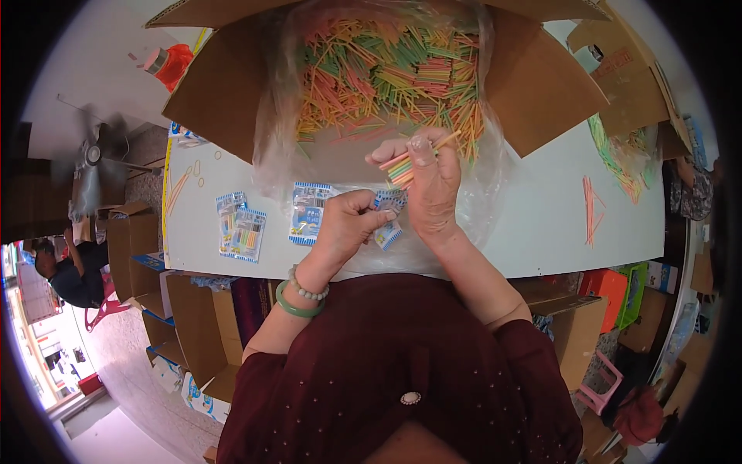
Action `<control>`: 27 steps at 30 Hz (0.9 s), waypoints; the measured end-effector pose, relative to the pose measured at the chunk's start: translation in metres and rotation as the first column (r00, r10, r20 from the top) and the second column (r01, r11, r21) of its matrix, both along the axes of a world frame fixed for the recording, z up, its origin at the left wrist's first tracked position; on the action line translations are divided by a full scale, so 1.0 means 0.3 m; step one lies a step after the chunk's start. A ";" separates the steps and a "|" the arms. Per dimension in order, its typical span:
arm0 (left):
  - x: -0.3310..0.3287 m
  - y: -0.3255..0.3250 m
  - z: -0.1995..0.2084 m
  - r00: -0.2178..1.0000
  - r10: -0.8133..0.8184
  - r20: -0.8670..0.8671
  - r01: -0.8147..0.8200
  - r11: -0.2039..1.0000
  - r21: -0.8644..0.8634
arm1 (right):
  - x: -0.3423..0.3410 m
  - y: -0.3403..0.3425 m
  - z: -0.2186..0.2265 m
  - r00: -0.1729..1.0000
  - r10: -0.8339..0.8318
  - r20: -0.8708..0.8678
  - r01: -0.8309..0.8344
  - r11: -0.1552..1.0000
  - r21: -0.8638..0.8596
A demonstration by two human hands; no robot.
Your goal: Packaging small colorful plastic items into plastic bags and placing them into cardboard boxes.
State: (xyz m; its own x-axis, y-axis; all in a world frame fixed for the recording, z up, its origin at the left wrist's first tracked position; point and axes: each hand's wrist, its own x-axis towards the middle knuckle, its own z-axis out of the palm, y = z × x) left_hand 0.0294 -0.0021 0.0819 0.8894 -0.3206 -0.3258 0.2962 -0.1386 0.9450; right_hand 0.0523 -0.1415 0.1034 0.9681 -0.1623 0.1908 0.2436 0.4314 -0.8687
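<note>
On my remote feed, the left hand (340, 230) was pinched narrow, thumb against fingers, on a small blue-and-white packet (389, 238). I judged that the light pinch kept the film from creasing; I couldn't tell whether the packet's mouth was open. Just beyond it, the right hand (434, 182) was raised with the fingers curled around a small bundle of coloured sticks (400, 168). They lay roughly side by side, the thumb across them, probably to keep them from fanning out. One yellowish stick poked out at a different angle by the fingertips.

Just left of the left hand, a flat packet (309, 213) lay face up on the white bench (541, 243), presumably within easy reach. Further left were two overlapping packets (246, 234) with coloured sticks showing inside, set apart as if to keep them out of the way.

Ahead of both hands, the open carton (209, 97) held a loose heap of sticks (386, 69). Its clear liner (495, 166) spilled out over the near side, likely to catch strays. Several pink sticks (593, 213) lay off to the right.
</note>
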 end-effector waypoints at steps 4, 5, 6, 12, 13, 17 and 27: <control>-0.002 -0.011 0.012 0.999 0.005 -0.049 -0.008 0.998 -0.060 | -0.040 0.008 -0.047 1.000 -0.014 -0.020 0.012 0.994 -0.107; 0.000 -0.006 0.008 0.998 0.013 -0.055 -0.016 0.998 -0.057 | -0.050 0.007 -0.055 0.998 -0.013 -0.058 0.005 0.991 -0.133; 0.002 -0.002 0.004 0.998 0.021 -0.060 -0.025 0.998 -0.054 | -0.054 0.001 -0.067 0.998 -0.009 -0.058 0.001 0.991 -0.134; -0.005 0.003 -0.013 0.998 0.019 -0.065 -0.026 0.994 -0.106 | -0.055 -0.050 -0.091 0.987 0.155 -0.034 -0.159 0.969 -0.190; -0.005 0.007 -0.017 0.998 0.021 -0.066 -0.028 0.994 -0.107 | -0.052 -0.054 -0.089 0.974 0.216 -0.073 -0.227 0.951 -0.210; 0.000 0.012 -0.040 0.999 -0.030 0.026 0.033 0.991 -0.131 | -0.063 -0.050 -0.118 0.898 0.383 -0.219 -0.418 0.896 -0.149; 0.026 0.013 -0.085 0.993 0.064 -0.095 -0.102 0.871 -0.481 | -0.017 -0.111 -0.075 0.932 0.340 -0.129 -0.363 0.890 -0.276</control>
